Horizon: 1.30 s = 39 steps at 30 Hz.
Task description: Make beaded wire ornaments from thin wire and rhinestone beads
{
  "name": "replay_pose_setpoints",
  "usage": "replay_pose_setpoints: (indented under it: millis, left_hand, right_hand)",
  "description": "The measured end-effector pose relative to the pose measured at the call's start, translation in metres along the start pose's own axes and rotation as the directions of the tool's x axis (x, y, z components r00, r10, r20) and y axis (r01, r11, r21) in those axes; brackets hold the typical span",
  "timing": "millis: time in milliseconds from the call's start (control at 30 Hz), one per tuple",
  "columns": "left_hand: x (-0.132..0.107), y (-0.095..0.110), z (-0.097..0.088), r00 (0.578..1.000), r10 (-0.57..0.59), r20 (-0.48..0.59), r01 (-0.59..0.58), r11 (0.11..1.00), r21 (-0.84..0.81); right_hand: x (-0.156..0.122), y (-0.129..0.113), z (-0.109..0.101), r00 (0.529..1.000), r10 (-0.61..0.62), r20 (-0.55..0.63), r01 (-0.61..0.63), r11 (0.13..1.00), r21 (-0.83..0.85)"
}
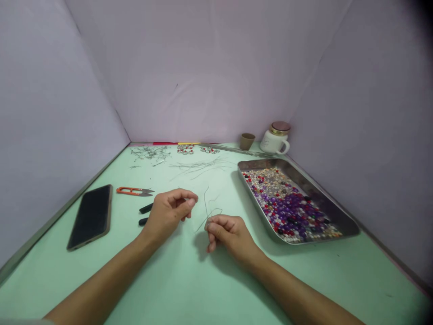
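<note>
My right hand [226, 232] hovers low over the green table, its fingers pinched on a thin bent wire [207, 208] that loops up and to the left. Just to the left of it, my left hand [171, 210] has its thumb and forefinger pressed together; whether they hold the wire's end is too fine to see. Two black handles [145, 214] of a tool poke out from under the left hand. A steel tray [329, 205] full of purple, red and pearl beads [287, 207] lies to the right of my right hand.
A dark phone [90, 215] lies at the left, with orange thread snips [133, 191] beside it. Loose wires and pins [189, 164] and small beaded pieces [185, 149] lie at the back. A small cup [246, 141] and a lidded white mug [275, 139] stand by the wall.
</note>
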State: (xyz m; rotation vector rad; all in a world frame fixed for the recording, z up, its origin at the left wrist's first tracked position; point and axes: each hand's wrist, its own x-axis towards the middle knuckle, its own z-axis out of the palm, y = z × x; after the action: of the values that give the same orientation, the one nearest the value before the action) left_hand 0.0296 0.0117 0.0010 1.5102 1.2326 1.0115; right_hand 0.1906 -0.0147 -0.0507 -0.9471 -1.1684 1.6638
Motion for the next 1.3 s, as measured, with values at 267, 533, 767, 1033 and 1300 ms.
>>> replay_pose_setpoints:
  millis: [267,533,767,1033,1300]
  left_hand:
    - [-0.018,0.021,0.012,0.956,0.189,0.225,-0.262,0.892,0.368]
    - [0.001,0.015,-0.020,0.993,0.091,0.072,-0.112,0.911,0.397]
    - [0.016,-0.002,-0.034,0.986,0.057,0.157,-0.137,0.817,0.560]
    - [-0.018,0.032,-0.012,0.730,0.551,0.404,-0.625,0.299,0.721]
    - [-0.027,0.028,0.007,0.790,0.506,0.346,-0.554,0.348,0.756]
  right_hand:
    - [-0.002,-0.002,0.001,0.989,-0.113,-0.098,0.092,0.976,-0.196]
    - [-0.003,-0.009,0.001,0.987,-0.041,-0.154,0.027,0.996,-0.089]
    - [-0.003,-0.008,-0.001,0.989,-0.094,-0.117,0.074,0.983,-0.170]
    - [-0.009,-0.013,-0.003,0.943,-0.278,0.182,0.322,0.630,-0.706]
    - [-0.017,-0.035,-0.001,0.929,-0.364,0.065,0.332,0.745,-0.579]
